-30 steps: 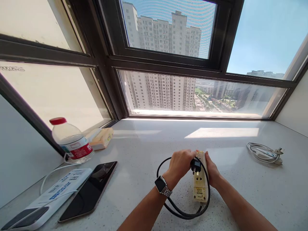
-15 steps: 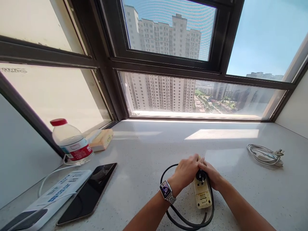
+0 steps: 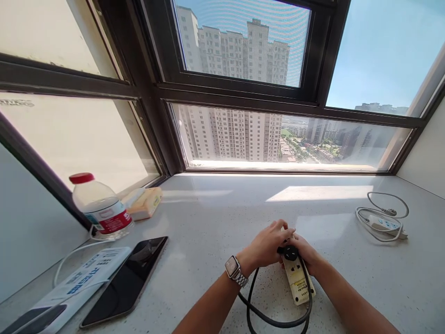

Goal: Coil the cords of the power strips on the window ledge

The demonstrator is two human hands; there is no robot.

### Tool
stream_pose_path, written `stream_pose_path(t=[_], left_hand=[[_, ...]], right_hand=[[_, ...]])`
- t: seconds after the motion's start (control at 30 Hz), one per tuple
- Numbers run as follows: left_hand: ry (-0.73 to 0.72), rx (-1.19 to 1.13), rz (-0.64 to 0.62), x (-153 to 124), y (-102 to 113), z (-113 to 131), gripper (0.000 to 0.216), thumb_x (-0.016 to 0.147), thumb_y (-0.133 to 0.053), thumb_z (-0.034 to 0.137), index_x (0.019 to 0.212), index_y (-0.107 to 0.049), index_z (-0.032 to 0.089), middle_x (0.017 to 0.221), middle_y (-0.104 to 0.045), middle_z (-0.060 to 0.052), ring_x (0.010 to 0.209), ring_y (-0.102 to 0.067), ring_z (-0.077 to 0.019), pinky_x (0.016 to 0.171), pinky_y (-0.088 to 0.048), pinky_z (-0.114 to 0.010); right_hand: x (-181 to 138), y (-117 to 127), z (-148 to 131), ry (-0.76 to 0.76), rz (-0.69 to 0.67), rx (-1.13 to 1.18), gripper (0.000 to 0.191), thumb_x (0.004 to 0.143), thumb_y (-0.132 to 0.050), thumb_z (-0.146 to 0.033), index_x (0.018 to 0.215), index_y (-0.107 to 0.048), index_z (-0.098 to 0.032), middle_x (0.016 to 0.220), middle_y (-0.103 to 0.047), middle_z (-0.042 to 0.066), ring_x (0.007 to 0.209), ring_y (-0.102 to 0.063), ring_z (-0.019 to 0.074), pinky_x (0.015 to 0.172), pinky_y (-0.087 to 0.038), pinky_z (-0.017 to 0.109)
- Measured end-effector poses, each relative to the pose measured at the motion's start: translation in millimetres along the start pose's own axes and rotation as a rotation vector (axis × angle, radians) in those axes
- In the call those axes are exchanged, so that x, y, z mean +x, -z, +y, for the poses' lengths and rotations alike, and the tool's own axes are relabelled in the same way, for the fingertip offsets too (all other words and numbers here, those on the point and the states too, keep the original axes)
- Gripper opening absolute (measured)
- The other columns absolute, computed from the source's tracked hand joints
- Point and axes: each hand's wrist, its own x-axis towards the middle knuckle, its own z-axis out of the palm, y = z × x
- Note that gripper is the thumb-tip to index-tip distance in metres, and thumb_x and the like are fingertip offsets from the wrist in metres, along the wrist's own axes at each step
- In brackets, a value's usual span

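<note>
A yellowed power strip (image 3: 299, 284) lies on the pale speckled counter, its near end angled slightly to the right. My right hand (image 3: 308, 254) is closed around its far end from the right side. From the left, my left hand (image 3: 264, 245), with a metal-band watch (image 3: 235, 271) on the wrist, grips a black plug (image 3: 290, 253) at the upper part of the strip. The plug's round face shows pins. A black cable (image 3: 274, 322) loops round the strip on the near side. Both hands' fingertips are partly hidden behind the plug and strip.
To the right lies a small white power strip (image 3: 384, 224) with a loosely coiled white cable (image 3: 389, 194). On the left are a red-capped bottle (image 3: 110, 211), a tissue pack (image 3: 148, 204), a dark phone-like tablet (image 3: 128, 278) and a white box (image 3: 86, 278). Windows (image 3: 229, 134) border the counter's back.
The left hand's fingers have lifted and shifted slightly, and the black plug has turned. The yellowed strip's near end has swung right. At right, the white cable's coil has sprung open, uncovering the white strip.
</note>
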Motion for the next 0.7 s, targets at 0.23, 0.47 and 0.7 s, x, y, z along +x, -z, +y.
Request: stream_pose_path(t=[0.23,0.47,0.7], left_hand=[[-0.081,0.123,-0.043,-4,6,2,0.070,0.063,-0.074,0.023,0.128,-0.049,0.028,0.134,-0.044,-0.010,0.117,-0.046,-0.0302,0.095,-0.044,-0.043],[-0.165,0.144,-0.162,-5,10,11,0.070,0.067,-0.075,0.045,0.129,-0.047,0.031,0.118,-0.059,-0.007,0.098,-0.059,-0.0262,0.082,-0.045,-0.037],[-0.055,0.055,-0.124,-2,9,7,0.075,0.060,-0.077,0.058,0.126,-0.053,0.030,0.108,-0.064,-0.006,0.095,-0.062,-0.0272,0.079,-0.045,-0.033]], right_hand=[[-7,6,-2,-0.055,-0.144,-0.139,0.055,0.057,-0.082,-0.040,0.098,-0.055,-0.015,0.070,-0.065,0.002,0.055,-0.062,0.0177,0.054,-0.049,0.032],[-11,6,2,-0.163,-0.070,-0.261,0.038,0.048,-0.080,-0.025,0.080,-0.064,-0.012,0.070,-0.067,0.003,0.065,-0.063,0.0192,0.060,-0.049,0.031],[-8,7,-2,-0.106,-0.139,-0.255,0.031,0.054,-0.070,-0.022,0.084,-0.062,-0.016,0.068,-0.066,-0.001,0.059,-0.061,0.0153,0.054,-0.046,0.026]])
